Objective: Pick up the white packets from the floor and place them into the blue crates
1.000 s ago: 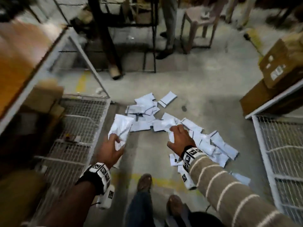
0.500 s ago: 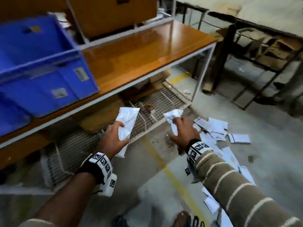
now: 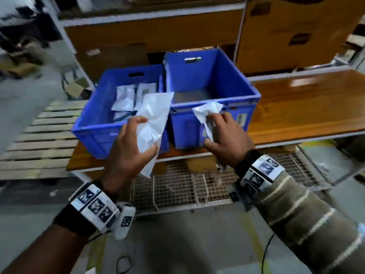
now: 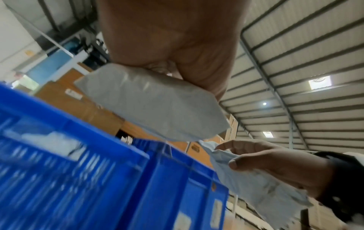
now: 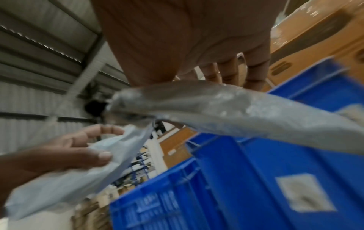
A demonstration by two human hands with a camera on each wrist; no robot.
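Two blue crates stand side by side on a wooden shelf. The left crate [image 3: 87,127] holds several white packets [image 3: 126,99]; the right crate [image 3: 233,103] shows no packets. My left hand [image 3: 130,147] grips a long white packet [image 3: 154,119] just in front of the crates' near walls, over the gap between them. My right hand [image 3: 227,135] pinches a crumpled white packet [image 3: 207,111] against the right crate's front wall. In the left wrist view the packet [image 4: 153,105] hangs above the crate rim [image 4: 98,137]. The right wrist view shows its packet [image 5: 226,112] beside the crate [image 5: 256,171].
The wooden shelf [image 3: 306,107] runs on to the right of the crates. Cardboard boxes [image 3: 292,30] fill the shelf level above. A wire mesh shelf [image 3: 177,186] lies low under the crates. A wooden pallet [image 3: 39,139] lies to the left on the floor.
My view swung from the packet pile on the floor up to the shelf. Both hands, each holding a packet, rose and moved up to the front of the blue crates.
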